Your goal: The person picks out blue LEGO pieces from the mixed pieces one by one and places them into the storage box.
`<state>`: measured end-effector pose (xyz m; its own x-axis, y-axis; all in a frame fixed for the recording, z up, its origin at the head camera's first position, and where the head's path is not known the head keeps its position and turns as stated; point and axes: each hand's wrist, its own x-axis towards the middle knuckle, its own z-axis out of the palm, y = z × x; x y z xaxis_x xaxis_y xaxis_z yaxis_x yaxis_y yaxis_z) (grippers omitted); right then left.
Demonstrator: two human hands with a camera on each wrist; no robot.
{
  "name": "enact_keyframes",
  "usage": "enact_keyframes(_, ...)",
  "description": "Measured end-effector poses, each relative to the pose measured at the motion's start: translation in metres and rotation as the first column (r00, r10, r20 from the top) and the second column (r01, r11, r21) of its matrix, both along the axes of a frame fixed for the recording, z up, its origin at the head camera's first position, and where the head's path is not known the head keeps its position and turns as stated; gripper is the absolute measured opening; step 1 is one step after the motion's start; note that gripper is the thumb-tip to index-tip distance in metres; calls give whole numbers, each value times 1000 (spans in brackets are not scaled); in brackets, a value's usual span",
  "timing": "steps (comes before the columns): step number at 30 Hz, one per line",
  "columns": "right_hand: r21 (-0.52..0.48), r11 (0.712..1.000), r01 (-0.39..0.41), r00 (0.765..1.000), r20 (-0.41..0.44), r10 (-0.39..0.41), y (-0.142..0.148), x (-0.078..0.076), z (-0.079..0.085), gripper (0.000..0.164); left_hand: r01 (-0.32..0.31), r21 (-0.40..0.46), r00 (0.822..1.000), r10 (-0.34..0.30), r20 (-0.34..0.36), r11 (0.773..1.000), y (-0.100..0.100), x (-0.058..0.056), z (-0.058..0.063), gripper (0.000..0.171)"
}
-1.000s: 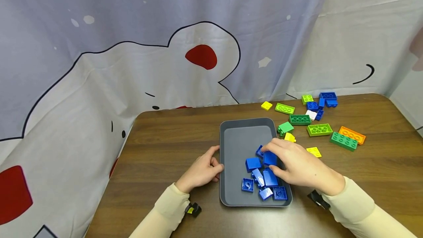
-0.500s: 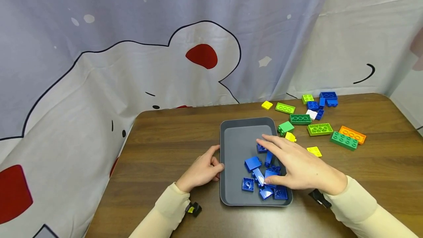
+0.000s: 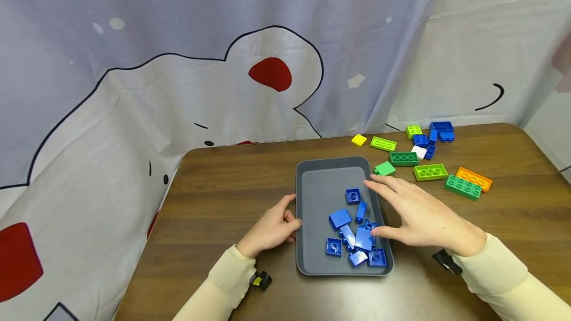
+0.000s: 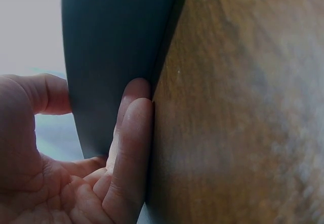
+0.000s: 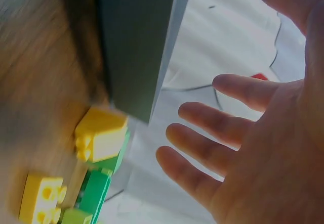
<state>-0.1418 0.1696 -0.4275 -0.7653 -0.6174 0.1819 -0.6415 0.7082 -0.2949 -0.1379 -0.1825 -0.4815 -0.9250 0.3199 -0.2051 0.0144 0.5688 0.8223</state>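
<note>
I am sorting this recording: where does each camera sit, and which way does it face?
Head: on the head, facing forward and down at a gray rectangular plastic tray of blue plastic bricks; left hand, right hand and cream sleeves show.
Left wrist: worn there, facing the tray's wall and brown wooden table; left hand shows.
Right wrist: worn there, facing the tray's wall and yellow plastic bricks; right hand shows.
Both wrist views share the tray.

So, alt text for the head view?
A person's open right hand is over the right rim of a gray tray of blue bricks; the left hand holds its left rim. Loose bricks of several colors lie on the table.
</note>
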Motion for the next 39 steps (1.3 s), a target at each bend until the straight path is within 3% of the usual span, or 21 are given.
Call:
enact_keyframes(10,-26,997,72,992,-98,-74,28,-21,1,92,0,-4,1000,0,-2,1000,0,1,0,74)
enact_keyframes(27,52,970,237,968,-93,-232,84,-81,3,90,-4,7,1000,4,-3,1000,1,1,0,74)
enact_keyframes(39,95,949,301,953,-49,-298,108,-112,-11,66,-7,9,1000,7,1,1000,1,1,1,74)
